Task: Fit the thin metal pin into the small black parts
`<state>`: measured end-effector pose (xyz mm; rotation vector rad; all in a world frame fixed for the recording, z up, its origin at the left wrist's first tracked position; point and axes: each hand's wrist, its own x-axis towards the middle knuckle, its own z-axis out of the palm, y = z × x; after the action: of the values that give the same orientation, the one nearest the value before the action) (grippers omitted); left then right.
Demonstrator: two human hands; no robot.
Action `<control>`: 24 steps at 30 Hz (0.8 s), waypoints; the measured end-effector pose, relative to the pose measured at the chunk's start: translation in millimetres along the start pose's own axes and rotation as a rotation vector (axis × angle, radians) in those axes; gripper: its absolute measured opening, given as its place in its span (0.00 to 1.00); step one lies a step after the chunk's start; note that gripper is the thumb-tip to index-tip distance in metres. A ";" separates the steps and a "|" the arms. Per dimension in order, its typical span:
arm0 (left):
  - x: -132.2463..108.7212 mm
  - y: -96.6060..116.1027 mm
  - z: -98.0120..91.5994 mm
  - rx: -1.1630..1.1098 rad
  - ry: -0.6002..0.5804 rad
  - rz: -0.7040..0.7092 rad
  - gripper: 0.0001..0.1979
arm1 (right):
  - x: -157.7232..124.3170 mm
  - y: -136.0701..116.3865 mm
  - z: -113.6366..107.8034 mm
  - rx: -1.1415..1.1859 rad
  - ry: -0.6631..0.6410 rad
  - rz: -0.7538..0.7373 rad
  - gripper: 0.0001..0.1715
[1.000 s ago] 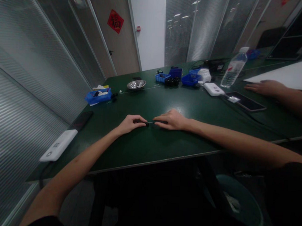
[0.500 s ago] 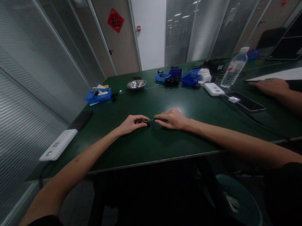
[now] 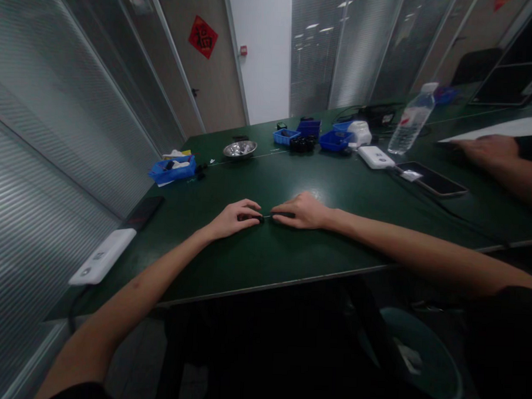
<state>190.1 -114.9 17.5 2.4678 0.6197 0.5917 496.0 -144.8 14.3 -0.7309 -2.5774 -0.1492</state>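
My left hand (image 3: 228, 221) rests low over the green table, its thumb and fingers closed around a small black part (image 3: 260, 220). What kind of part it is, I cannot make out, since the fingers cover most of it. Facing it from the right, my right hand (image 3: 306, 210) grips a small screwdriver by its dark handle, which is largely hidden in the fingers. The thin metal shaft of the screwdriver (image 3: 267, 216) points left and its end meets the black part or lies right beside it.
Farther back on the green table (image 3: 254, 263) are a metal bowl (image 3: 239, 155), a blue tray (image 3: 174, 171) and several blue bins (image 3: 334, 142). To the right stand a bottle (image 3: 413, 123), a white power bank (image 3: 376, 158) and a phone (image 3: 434, 178). Another person's hand (image 3: 492, 152) rests beyond them.
Some fingers of my left hand have lifted and spread a little. The screwdriver shaft now sits slightly lower and in line with the black part. My right hand has hardly moved.
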 end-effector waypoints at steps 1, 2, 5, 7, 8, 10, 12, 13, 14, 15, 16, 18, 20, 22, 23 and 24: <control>0.0 -0.1 0.2 -0.001 -0.002 -0.003 0.13 | 0.2 -0.1 -0.4 0.000 -0.007 0.001 0.25; 0.0 -0.1 0.3 -0.004 -0.004 -0.007 0.13 | 0.3 -0.1 -0.7 0.002 -0.013 0.002 0.26; 0.1 0.6 0.5 -0.011 -0.005 -0.016 0.13 | 0.8 0.1 -0.9 0.016 -0.026 0.006 0.26; 0.4 1.3 0.3 -0.019 -0.007 -0.025 0.14 | 1.0 0.3 -0.9 0.024 -0.031 0.011 0.26; 0.6 1.8 0.1 -0.026 -0.010 -0.031 0.14 | 1.1 0.4 -0.9 0.026 -0.033 0.013 0.26; 0.9 2.5 -0.2 -0.039 -0.017 -0.042 0.14 | 1.0 0.8 -0.9 0.026 -0.032 0.017 0.26; 1.1 2.9 -0.2 -0.044 -0.020 -0.044 0.14 | 0.7 1.3 -0.7 0.030 -0.026 0.019 0.26; 1.0 2.9 -0.1 -0.044 -0.019 -0.044 0.14 | 0.5 1.5 -0.5 0.033 -0.023 0.019 0.26; 0.9 2.7 0.0 -0.042 -0.018 -0.045 0.14 | 0.3 1.7 -0.3 0.036 -0.021 0.018 0.26; 0.7 2.4 0.2 -0.041 -0.017 -0.046 0.14 | 0.2 1.8 -0.1 0.036 -0.019 0.018 0.26; 0.5 2.0 0.5 -0.040 -0.017 -0.049 0.14 | 0.2 1.8 0.1 0.034 -0.017 0.018 0.26; 0.3 1.1 0.8 -0.041 -0.017 -0.056 0.15 | 0.3 1.5 0.3 0.029 -0.015 0.016 0.26; 0.3 0.5 1.1 -0.044 -0.017 -0.060 0.15 | 0.5 1.0 0.0 0.026 -0.017 0.014 0.26; 0.5 0.3 1.1 -0.044 -0.015 -0.062 0.15 | 0.7 0.5 -0.5 0.025 -0.023 0.013 0.26; 0.7 0.3 1.0 -0.044 -0.016 -0.062 0.15 | 0.7 0.5 -0.7 0.023 -0.026 0.013 0.26; 0.9 0.5 1.0 -0.044 -0.018 -0.061 0.15 | 0.7 0.4 -0.9 0.021 -0.028 0.013 0.26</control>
<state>191.5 -115.1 17.3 2.4021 0.6652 0.5536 496.0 -144.3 15.4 -0.7472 -2.5962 -0.1089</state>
